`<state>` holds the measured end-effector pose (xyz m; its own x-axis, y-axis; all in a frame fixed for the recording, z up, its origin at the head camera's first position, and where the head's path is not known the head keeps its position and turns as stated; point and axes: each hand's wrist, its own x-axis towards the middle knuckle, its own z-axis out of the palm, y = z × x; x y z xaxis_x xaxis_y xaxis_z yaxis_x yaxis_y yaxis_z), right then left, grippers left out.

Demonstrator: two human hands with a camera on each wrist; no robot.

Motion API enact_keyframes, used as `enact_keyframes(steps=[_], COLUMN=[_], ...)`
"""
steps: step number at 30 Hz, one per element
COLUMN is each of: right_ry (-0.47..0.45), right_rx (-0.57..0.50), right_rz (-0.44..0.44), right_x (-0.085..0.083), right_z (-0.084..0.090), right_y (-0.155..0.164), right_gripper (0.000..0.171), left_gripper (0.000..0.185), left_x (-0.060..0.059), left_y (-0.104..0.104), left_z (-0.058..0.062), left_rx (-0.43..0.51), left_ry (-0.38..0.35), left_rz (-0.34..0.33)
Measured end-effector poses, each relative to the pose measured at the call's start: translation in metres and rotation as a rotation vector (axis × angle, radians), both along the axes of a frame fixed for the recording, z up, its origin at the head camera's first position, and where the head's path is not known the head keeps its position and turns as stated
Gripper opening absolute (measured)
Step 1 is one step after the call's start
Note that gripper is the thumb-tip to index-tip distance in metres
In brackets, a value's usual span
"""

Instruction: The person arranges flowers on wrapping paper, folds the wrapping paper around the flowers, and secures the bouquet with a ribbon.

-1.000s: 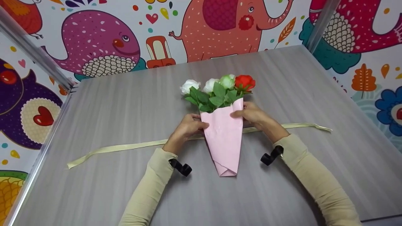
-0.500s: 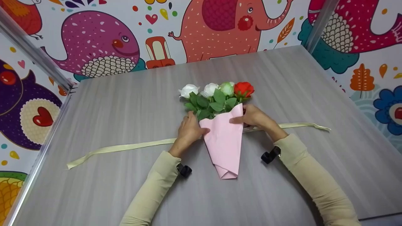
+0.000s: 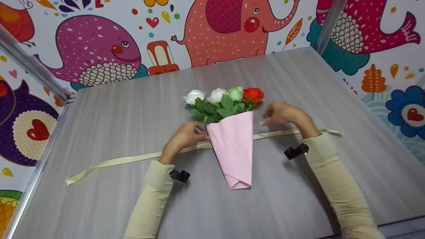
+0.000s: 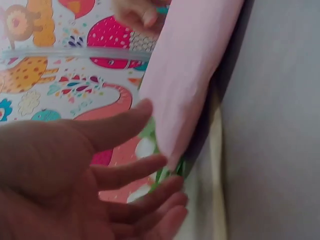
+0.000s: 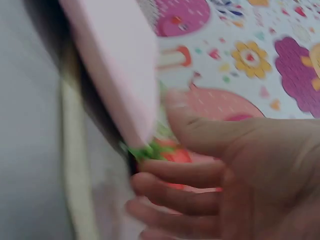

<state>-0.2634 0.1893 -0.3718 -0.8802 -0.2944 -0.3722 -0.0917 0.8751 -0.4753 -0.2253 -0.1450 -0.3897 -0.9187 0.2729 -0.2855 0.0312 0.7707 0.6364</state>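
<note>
A bouquet in pink wrapping paper point(image 3: 234, 149) lies on the table, its folded tip toward me. From its top show two white roses, a pale green rose point(image 3: 235, 94), a red rose point(image 3: 253, 95) and green leaves point(image 3: 227, 101). A cream ribbon point(image 3: 126, 160) runs crosswise beneath the bouquet, its ends out to both sides. My left hand point(image 3: 186, 137) is at the paper's left edge, fingers loosely spread; in the left wrist view nothing is in its grasp. Apart from the paper, to its right, my right hand point(image 3: 282, 113) hovers with relaxed fingers and holds nothing.
The grey wood-grain table point(image 3: 132, 106) reaches back to a wall point(image 3: 172, 20) printed with cartoon animals. Metal posts point(image 3: 40, 66) stand at the table's back corners. A black wrist mount point(image 3: 181, 176) sits on each sleeve.
Both hands held the bouquet's edges and drew it slightly toward me. Now the right hand has let go and moved right, and the left hand has loosened and shifted slightly left.
</note>
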Motion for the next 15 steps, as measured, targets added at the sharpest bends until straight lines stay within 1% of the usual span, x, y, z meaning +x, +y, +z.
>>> enact_keyframes(steps=[2, 4, 6, 8, 12, 15], right_ry=[-0.037, -0.069, -0.095, -0.107, -0.102, -0.099], right_rx=[0.066, 0.131, 0.17, 0.189, 0.192, 0.204], right_rz=[0.071, 0.13, 0.171, 0.192, 0.173, 0.116], right_x=[0.001, 0.002, 0.003, 0.003, 0.004, 0.006], right_z=[0.004, 0.007, 0.008, 0.008, 0.004, 0.001], right_y=[0.011, 0.02, 0.028, 0.03, 0.028, 0.025], right_gripper=[0.038, 0.03, 0.024, 0.023, 0.019, 0.019], left_gripper=[0.038, 0.035, 0.032, 0.029, 0.027, 0.024], left_x=[-0.001, -0.002, -0.004, -0.004, -0.004, -0.002], left_y=[-0.01, -0.018, -0.023, -0.027, -0.029, -0.03], left_z=[0.002, 0.004, 0.005, 0.006, 0.007, 0.007], left_rx=[-0.072, -0.146, -0.201, -0.235, -0.296, -0.342], left_ry=[-0.01, -0.022, -0.034, -0.051, -0.08, -0.087], left_rz=[-0.057, -0.098, -0.125, -0.127, -0.125, -0.12])
